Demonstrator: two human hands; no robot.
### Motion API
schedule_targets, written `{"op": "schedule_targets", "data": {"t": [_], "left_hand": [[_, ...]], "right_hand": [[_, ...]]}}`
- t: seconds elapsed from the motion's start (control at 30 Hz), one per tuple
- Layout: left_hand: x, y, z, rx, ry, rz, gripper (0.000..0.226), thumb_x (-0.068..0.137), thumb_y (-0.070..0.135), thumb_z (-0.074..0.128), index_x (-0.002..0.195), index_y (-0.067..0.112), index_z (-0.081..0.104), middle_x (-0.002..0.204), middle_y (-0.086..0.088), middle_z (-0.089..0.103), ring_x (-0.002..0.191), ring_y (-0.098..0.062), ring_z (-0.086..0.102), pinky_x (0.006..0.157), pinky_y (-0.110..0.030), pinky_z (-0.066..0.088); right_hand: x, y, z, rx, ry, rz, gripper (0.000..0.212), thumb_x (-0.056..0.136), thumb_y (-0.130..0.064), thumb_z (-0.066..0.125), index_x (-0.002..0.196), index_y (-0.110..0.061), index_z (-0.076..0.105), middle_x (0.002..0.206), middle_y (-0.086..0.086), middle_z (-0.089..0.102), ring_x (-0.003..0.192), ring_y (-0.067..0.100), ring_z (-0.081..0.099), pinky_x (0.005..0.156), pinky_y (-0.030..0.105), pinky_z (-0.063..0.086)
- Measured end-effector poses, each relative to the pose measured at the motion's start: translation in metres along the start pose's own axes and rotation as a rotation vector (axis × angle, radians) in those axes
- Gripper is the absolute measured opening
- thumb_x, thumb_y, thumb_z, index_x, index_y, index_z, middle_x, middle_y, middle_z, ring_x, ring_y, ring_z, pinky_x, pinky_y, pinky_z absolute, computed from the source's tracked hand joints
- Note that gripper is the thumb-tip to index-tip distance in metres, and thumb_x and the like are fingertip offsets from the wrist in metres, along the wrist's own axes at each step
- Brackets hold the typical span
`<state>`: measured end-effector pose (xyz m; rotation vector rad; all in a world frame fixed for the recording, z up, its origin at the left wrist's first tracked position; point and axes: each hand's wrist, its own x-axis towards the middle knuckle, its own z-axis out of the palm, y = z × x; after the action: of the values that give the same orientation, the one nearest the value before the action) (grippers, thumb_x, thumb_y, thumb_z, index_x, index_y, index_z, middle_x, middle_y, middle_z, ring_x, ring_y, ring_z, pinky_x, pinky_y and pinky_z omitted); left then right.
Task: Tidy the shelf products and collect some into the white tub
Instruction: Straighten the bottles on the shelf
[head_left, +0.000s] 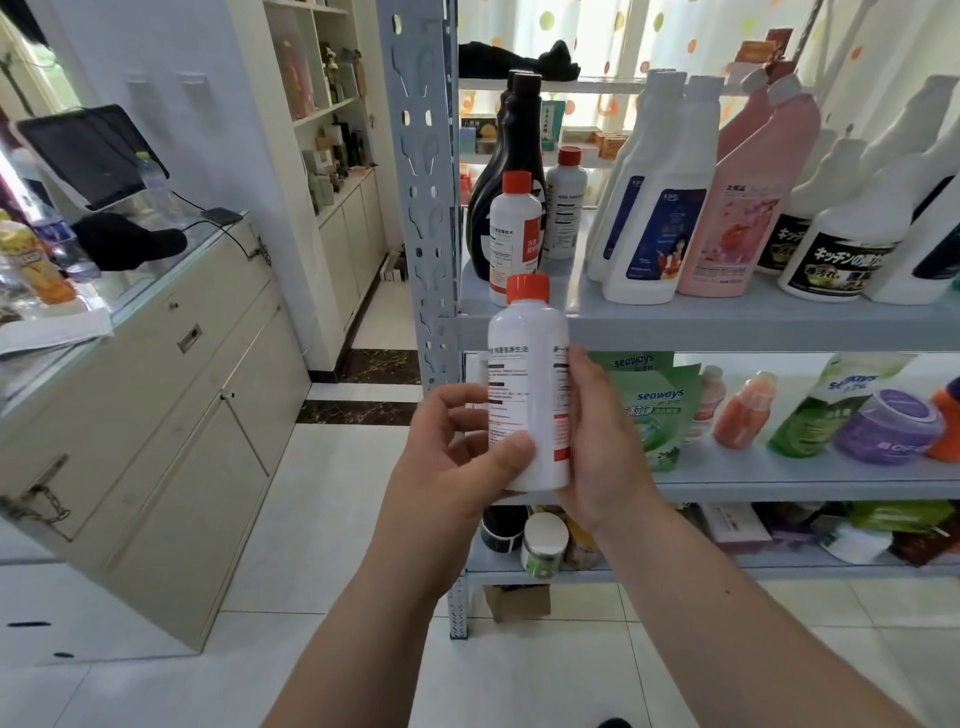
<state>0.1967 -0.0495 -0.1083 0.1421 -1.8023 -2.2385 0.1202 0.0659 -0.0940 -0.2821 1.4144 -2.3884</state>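
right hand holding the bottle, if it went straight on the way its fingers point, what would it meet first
Probably the shelf edge just above the bottle; the right hand points up and forward. Depth is unclear, so it might pass in front.

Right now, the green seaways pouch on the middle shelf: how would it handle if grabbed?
The green seaways pouch is probably floppy: its top corner looks creased, and it leans rather than stands square. Its glossy film may be slippery. It likely sags if pinched at the top, so gripping lower seems safer.
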Motion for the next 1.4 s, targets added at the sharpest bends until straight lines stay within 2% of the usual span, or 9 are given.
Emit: {"op": "schedule_targets", "data": {"t": [0.1, 0.23, 0.33, 0.53, 0.67, 0.87, 1.1, 1.27, 1.4], "left_hand": [[0.001, -0.002, -0.002, 0.101, 0.028, 0.092, 0.043, 0.070, 0.037, 0.081, 0.108, 0.032, 0.061, 0.104, 0.000, 0.066, 0.104, -0.026, 0.068, 0.076, -0.048, 0.063], [0.002, -0.003, 0.000, 0.119, -0.004, 0.111, 0.028, 0.079, 0.027, 0.073, 0.104, 0.035, 0.064, 0.104, 0.000, 0.065, 0.107, -0.026, 0.067, 0.077, -0.049, 0.063], [0.004, -0.004, 0.003, 0.104, -0.004, 0.108, 0.030, 0.078, 0.030, 0.075, 0.105, 0.035, 0.064, 0.104, -0.001, 0.066, 0.106, -0.027, 0.067, 0.079, -0.051, 0.062], [0.011, -0.007, 0.008, 0.230, 0.116, 0.030, 0.059, 0.068, 0.048, 0.082, 0.122, 0.041, 0.058, 0.112, 0.017, 0.067, 0.108, -0.013, 0.068, 0.089, -0.042, 0.060], [0.014, -0.006, 0.008, -0.123, 0.073, -0.085, 0.040, 0.090, 0.021, 0.062, 0.130, 0.021, 0.061, 0.119, -0.006, 0.072, 0.111, -0.029, 0.069, 0.086, -0.047, 0.060], [0.014, 0.003, 0.014, -0.570, 0.059, -0.334, 0.044, 0.098, 0.033, 0.048, 0.132, 0.008, 0.058, 0.115, -0.024, 0.067, 0.095, -0.031, 0.068, 0.063, -0.033, 0.059], [0.016, -0.004, 0.009, -0.736, -0.067, -0.423, 0.057, 0.090, 0.051, 0.049, 0.124, 0.007, 0.060, 0.095, -0.015, 0.071, 0.078, -0.026, 0.071, 0.046, -0.022, 0.051], [0.020, -0.006, 0.008, -0.625, 0.012, -0.402, 0.055, 0.088, 0.047, 0.053, 0.128, 0.009, 0.059, 0.100, -0.018, 0.072, 0.086, -0.030, 0.071, 0.055, -0.031, 0.059], [0.029, -0.006, 0.013, -0.349, 0.080, -0.306, 0.038, 0.093, 0.037, 0.054, 0.122, 0.014, 0.063, 0.104, -0.014, 0.075, 0.094, -0.031, 0.074, 0.069, -0.041, 0.062]], "right_hand": [[0.002, 0.000, -0.003, 0.016, 0.038, 0.036, 0.048, 0.104, -0.043, 0.041, 0.118, -0.005, 0.066, 0.098, 0.017, 0.074, 0.090, 0.031, 0.074, 0.074, 0.042, 0.062], [0.005, 0.000, -0.009, 0.016, 0.054, 0.046, 0.050, 0.106, -0.041, 0.037, 0.122, -0.003, 0.064, 0.100, 0.017, 0.074, 0.092, 0.034, 0.074, 0.078, 0.044, 0.060], [0.006, -0.002, -0.012, 0.009, 0.046, 0.051, 0.046, 0.106, -0.041, 0.037, 0.113, -0.008, 0.068, 0.098, 0.016, 0.074, 0.091, 0.034, 0.073, 0.079, 0.047, 0.060], [0.005, -0.006, -0.011, 0.005, -0.036, -0.066, 0.035, 0.094, -0.033, 0.056, 0.127, -0.025, 0.063, 0.123, 0.013, 0.070, 0.112, 0.031, 0.070, 0.088, 0.050, 0.059], [0.005, -0.006, -0.018, -0.097, -0.093, -0.121, 0.037, 0.107, -0.016, 0.043, 0.120, -0.035, 0.072, 0.126, 0.012, 0.068, 0.122, 0.030, 0.064, 0.099, 0.049, 0.055], [0.008, -0.004, -0.025, -0.276, -0.194, -0.186, 0.063, 0.099, 0.009, 0.041, 0.129, -0.039, 0.068, 0.137, -0.001, 0.065, 0.134, 0.021, 0.056, 0.110, 0.053, 0.045], [0.011, -0.006, -0.025, -0.340, -0.141, -0.190, 0.050, 0.087, -0.015, 0.058, 0.122, -0.049, 0.069, 0.126, -0.003, 0.066, 0.115, 0.013, 0.059, 0.087, 0.034, 0.048], [0.013, -0.010, -0.025, -0.326, -0.165, -0.188, 0.041, 0.100, -0.008, 0.056, 0.124, -0.039, 0.069, 0.119, 0.002, 0.070, 0.099, 0.010, 0.064, 0.078, 0.024, 0.051], [0.020, -0.013, -0.027, -0.377, -0.173, -0.150, 0.039, 0.091, -0.029, 0.066, 0.128, -0.041, 0.064, 0.119, -0.004, 0.071, 0.107, 0.011, 0.068, 0.080, 0.027, 0.057]]}}
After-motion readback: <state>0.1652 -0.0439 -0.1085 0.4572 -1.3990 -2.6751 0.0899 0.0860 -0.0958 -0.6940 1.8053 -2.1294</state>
